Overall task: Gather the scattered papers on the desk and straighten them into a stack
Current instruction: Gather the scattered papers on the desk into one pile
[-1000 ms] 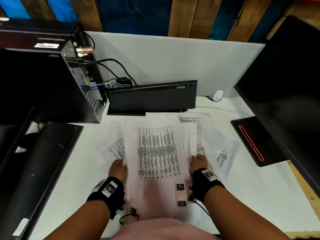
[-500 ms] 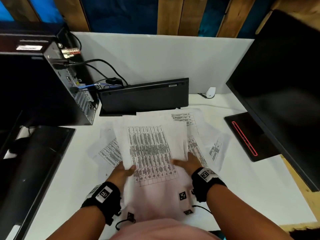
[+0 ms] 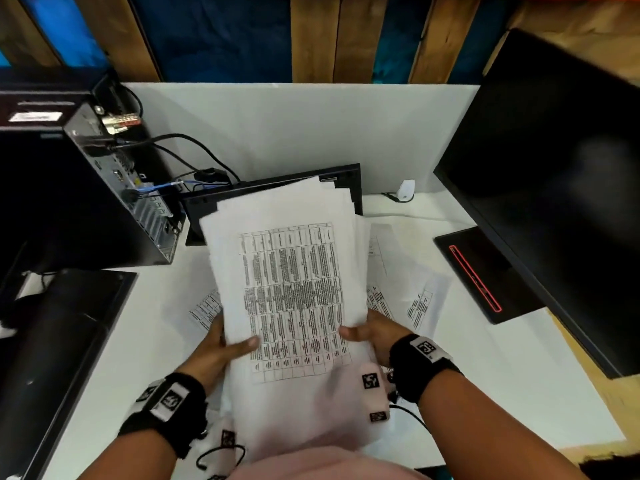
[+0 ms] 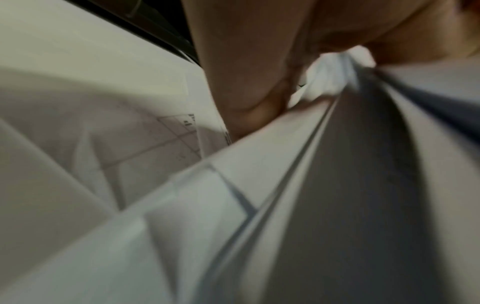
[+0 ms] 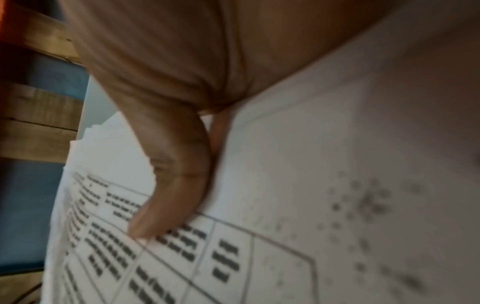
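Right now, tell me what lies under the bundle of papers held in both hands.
Under the lifted bundle, loose printed sheets remain on the white desk, showing at both sides. Whatever lies directly beneath is covered.

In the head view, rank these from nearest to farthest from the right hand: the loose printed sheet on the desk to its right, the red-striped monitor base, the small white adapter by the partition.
From the right hand:
1. Loose printed sheet, lying on the desk just right of the hand.
2. Red-striped monitor base, farther right, under the right monitor.
3. Small white adapter, far back against the partition.
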